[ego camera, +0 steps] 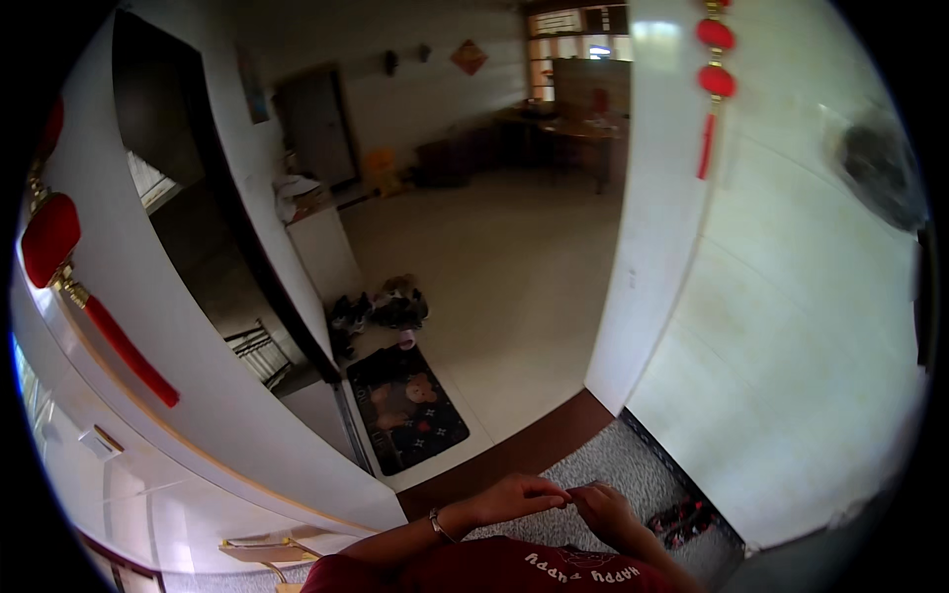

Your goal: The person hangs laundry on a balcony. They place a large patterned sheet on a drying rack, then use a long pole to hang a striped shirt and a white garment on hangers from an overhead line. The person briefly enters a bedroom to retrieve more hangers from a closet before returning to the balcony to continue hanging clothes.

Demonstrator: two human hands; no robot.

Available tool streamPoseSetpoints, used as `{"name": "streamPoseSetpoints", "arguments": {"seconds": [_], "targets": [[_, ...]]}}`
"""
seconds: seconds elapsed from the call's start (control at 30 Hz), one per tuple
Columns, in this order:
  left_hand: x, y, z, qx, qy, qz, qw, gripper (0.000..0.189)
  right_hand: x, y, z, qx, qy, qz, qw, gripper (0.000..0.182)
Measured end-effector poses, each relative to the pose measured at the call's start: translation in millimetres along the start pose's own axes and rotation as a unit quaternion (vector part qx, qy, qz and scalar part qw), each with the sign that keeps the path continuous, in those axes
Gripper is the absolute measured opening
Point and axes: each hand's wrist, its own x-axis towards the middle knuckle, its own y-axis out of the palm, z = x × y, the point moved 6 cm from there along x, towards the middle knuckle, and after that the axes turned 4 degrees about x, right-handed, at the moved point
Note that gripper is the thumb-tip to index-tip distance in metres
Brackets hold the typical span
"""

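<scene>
My left hand (519, 498) is in front of my dark red shirt (474, 567), a metal bracelet (439, 525) around its wrist. Its fingers are bent and meet the fingertips of my right hand (604, 507), which is curled. Whether anything small lies between the fingertips is hidden. Beneath both hands is a grey speckled floor (593, 456). A brown threshold strip (519, 445) crosses the wide doorway ahead.
Past the threshold lies a dark bear-patterned doormat (411, 411), with several shoes (397, 304) behind it. White wall ends (641, 296) flank the opening; red lantern ornaments (715, 81) hang there. A table (578, 130) stands at the back. Dark red-patterned items (682, 522) lie at right.
</scene>
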Motion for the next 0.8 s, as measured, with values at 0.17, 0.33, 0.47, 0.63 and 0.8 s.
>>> {"name": "streamPoseSetpoints", "arguments": {"seconds": [0.17, 0.33, 0.47, 0.63, 0.8], "targets": [[69.0, -114.4, 22.4, -0.077, 0.018, -0.076, 0.994, 0.025, 133.9, 15.4, -88.4, 0.043, -0.014, 0.028, 0.999, 0.012], [154.8, -250.9, 20.4, -0.13, 0.063, -0.098, 0.985, 0.023, 288.1, -7.2, -146.3, 0.104, -0.089, -0.034, 0.99, 0.014], [226.9, -340.7, 31.0, -0.126, 0.089, -0.104, 0.983, 0.021, 391.0, -15.7, -208.9, 0.09, -0.083, -0.007, 0.993, 0.023], [323.2, -461.6, 62.3, -0.122, 0.092, -0.118, 0.981, 0.02, 523.5, -11.3, -291.2, 0.092, -0.096, -0.009, 0.991, 0.025], [407.8, -603.0, 70.1, -0.162, 0.077, -0.172, 0.969, 0.02, 686.6, -3.3, -391.5, 0.089, -0.031, -0.008, 0.996, 0.012]]}}
